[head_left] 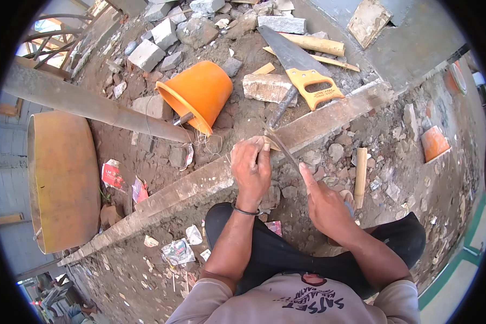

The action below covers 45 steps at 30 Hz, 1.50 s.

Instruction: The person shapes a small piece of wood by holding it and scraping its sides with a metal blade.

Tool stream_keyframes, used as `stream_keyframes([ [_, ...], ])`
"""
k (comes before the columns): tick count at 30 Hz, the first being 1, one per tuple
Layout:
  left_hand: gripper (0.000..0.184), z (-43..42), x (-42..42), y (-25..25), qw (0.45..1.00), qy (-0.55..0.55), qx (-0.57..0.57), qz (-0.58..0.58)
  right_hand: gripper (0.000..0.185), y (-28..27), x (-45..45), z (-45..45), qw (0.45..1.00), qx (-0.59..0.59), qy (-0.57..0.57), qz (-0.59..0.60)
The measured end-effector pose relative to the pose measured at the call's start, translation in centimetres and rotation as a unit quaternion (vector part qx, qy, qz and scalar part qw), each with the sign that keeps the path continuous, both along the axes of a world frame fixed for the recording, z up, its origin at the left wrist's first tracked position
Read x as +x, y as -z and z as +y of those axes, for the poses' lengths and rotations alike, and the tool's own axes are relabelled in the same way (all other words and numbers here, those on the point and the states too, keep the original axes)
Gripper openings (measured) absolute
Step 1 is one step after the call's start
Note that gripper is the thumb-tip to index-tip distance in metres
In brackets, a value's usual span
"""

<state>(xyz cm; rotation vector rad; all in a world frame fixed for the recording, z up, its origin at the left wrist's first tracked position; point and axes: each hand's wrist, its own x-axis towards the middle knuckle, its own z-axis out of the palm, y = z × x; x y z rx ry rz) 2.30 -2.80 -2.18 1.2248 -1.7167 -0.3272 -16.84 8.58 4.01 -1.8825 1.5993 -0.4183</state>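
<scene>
My left hand [251, 166] is closed around a small light-brown piece of wood or bamboo [272, 143], pressed over the long wooden plank [318, 125]. Most of that piece is hidden by my fingers. In my right hand [329, 210] is a long knife [287, 150] with a dark narrow blade, my index finger stretched along it. Its blade slants up and left, its far end against or just over the piece; its handle is mostly hidden. Beyond the plank, a handsaw [302, 65] with a yellow handle leans on a brick [269, 88], next to a metal bar [282, 108].
An orange bucket [205, 92] lies tipped beyond the plank, near a long grey pole [108, 108]. A large yellowish drum [65, 181] stands at left. Broken bricks [147, 55] and rubble cover the ground. At right are a bamboo stick [360, 178] and an orange block [434, 143].
</scene>
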Motion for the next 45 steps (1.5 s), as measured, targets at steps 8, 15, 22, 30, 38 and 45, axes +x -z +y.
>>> stream_keyframes([
  [8, 0.010, 0.3, 0.0, 0.1, 1.000, -0.005, 0.027, 0.015, 0.086, -0.5, -0.1, 0.1, 0.998, -0.059, 0.016, 0.000],
  [15, 0.008, 0.2, -0.1, -0.2, 1.000, -0.008, 0.020, 0.009, 0.084, -0.8, 0.3, 0.0, 0.999, -0.039, 0.011, 0.013],
  [22, 0.009, 0.3, 0.1, 0.4, 1.000, -0.001, 0.022, 0.017, 0.084, -0.1, 0.1, -0.1, 0.976, -0.197, 0.068, -0.063],
  [30, 0.008, 0.2, 0.0, 0.0, 1.000, 0.001, 0.026, 0.017, 0.083, -0.4, 0.2, 0.0, 0.978, -0.192, 0.068, -0.052],
  [38, 0.007, 0.2, 0.1, 0.0, 1.000, -0.008, 0.021, 0.012, 0.084, -0.4, 0.1, -0.2, 0.993, -0.106, 0.032, -0.035],
  [45, 0.007, 0.2, 0.0, 0.0, 1.000, -0.003, 0.023, 0.016, 0.084, -0.4, 0.1, -0.5, 0.989, -0.130, 0.040, -0.051],
])
